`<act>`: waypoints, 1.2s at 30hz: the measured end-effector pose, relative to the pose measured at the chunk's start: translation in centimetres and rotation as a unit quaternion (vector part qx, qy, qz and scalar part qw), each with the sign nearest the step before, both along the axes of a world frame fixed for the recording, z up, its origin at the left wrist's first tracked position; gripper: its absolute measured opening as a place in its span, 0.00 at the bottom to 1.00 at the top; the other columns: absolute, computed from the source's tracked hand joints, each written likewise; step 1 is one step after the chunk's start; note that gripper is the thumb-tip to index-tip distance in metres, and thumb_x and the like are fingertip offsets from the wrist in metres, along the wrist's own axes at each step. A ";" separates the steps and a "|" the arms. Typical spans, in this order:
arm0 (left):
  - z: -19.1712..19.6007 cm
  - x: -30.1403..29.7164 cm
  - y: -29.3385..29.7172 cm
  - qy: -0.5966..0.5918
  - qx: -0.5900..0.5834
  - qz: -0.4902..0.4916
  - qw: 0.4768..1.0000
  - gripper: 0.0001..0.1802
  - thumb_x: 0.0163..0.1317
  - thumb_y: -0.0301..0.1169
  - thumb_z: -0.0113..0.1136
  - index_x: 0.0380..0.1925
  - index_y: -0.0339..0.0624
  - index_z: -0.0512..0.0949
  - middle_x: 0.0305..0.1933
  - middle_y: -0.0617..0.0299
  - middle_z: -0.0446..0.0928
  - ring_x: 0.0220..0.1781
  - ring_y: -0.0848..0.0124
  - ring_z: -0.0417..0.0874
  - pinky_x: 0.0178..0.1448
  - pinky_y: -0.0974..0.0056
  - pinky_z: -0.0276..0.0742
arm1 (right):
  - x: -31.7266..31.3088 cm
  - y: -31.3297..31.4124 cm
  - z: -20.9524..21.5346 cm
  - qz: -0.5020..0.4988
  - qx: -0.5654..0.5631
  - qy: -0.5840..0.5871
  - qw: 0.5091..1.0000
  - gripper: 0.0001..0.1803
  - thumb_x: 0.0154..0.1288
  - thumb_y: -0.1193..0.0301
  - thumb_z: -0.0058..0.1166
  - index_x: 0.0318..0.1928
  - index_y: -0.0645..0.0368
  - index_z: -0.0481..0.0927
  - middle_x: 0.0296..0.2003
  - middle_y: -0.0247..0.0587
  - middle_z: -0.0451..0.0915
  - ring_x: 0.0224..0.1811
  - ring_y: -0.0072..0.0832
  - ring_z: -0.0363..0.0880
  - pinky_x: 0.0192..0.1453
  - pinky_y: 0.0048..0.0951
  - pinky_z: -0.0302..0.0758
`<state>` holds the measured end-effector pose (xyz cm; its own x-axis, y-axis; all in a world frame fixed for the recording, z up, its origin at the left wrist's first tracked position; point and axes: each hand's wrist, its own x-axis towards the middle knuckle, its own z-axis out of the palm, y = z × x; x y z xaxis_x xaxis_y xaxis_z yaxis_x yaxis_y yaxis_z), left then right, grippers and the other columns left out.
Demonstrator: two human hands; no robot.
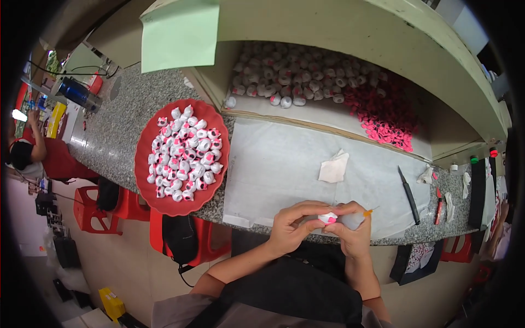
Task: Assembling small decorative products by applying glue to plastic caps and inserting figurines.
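The left hand (295,227) and right hand (354,232) are pinching a white-and-pink piece (327,218) between their fingers over the near edge of the paper (273,180), the right also holding a bottle (353,220). Leftward on the counter (117,136), a red plate (169,206) is holding many similar pieces (186,153). Beyond, a shelf (322,112) is holding heaped white balls (306,76), with pink bits (383,117) lying at their right.

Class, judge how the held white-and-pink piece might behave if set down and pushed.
The piece may roll unevenly: its white body looks rounded, with pink on one part. It is probably light, since the left hand and right hand pinch it with fingertips.
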<state>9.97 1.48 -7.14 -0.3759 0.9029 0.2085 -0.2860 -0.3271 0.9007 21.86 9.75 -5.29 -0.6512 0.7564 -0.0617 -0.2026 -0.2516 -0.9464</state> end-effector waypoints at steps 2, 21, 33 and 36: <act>1.0 -0.7 -0.4 0.080 -0.076 0.047 0.993 0.12 0.49 0.19 0.54 0.36 0.36 0.75 0.42 0.51 0.72 0.45 0.66 0.73 0.48 0.68 0.68 | -0.9 0.1 0.0 0.041 -0.072 0.002 0.997 0.13 0.43 0.85 0.53 0.34 0.67 0.72 0.30 0.47 0.74 0.25 0.27 0.74 0.28 0.24 0.73; 0.0 -8.6 20.4 0.709 -0.060 0.289 0.641 0.08 0.39 0.26 0.56 0.24 0.39 0.75 0.31 0.54 0.72 0.34 0.59 0.72 0.36 0.58 0.68 | 5.0 1.0 -0.9 -0.035 0.064 0.001 0.997 0.14 0.51 0.82 0.42 0.39 0.60 0.58 0.41 0.45 0.62 0.37 0.29 0.69 0.35 0.29 0.72; 3.3 -5.7 14.2 0.293 -0.111 0.094 0.945 0.11 0.46 0.20 0.55 0.34 0.34 0.73 0.40 0.58 0.69 0.38 0.70 0.75 0.43 0.70 0.70 | 5.6 2.2 0.5 -0.105 0.038 0.027 0.993 0.22 0.52 0.80 0.39 0.51 0.67 0.62 0.44 0.43 0.62 0.41 0.36 0.70 0.37 0.35 0.75; 3.7 -4.0 8.8 0.071 -0.097 0.036 0.992 0.11 0.49 0.16 0.51 0.36 0.31 0.72 0.44 0.58 0.69 0.41 0.71 0.74 0.47 0.70 0.70 | 5.7 1.9 1.1 -0.168 0.076 0.012 0.983 0.20 0.51 0.80 0.41 0.48 0.68 0.64 0.42 0.43 0.63 0.34 0.35 0.72 0.34 0.33 0.75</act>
